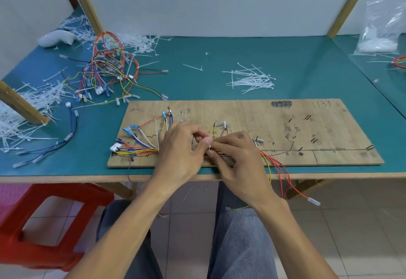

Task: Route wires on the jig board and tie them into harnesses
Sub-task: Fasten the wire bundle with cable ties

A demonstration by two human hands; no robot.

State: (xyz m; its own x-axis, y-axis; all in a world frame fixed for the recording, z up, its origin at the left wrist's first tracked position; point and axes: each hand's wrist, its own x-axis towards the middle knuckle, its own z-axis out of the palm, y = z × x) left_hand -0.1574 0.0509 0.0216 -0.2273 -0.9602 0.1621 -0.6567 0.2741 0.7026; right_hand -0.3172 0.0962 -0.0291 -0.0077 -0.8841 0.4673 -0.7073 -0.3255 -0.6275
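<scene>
A wooden jig board lies on the green table near its front edge. A bundle of red, yellow, blue and white wires runs along the board's front part, fanning out to connectors at the left. Red and yellow wire ends hang off the front edge at the right. My left hand and my right hand meet over the bundle's middle. Both pinch a small white cable tie around the wires there. The bundle under my hands is hidden.
A loose heap of white cable ties lies behind the board. Finished harnesses are piled at the back left among cut tie scraps. A plastic bag stands at the back right. A red stool sits below left.
</scene>
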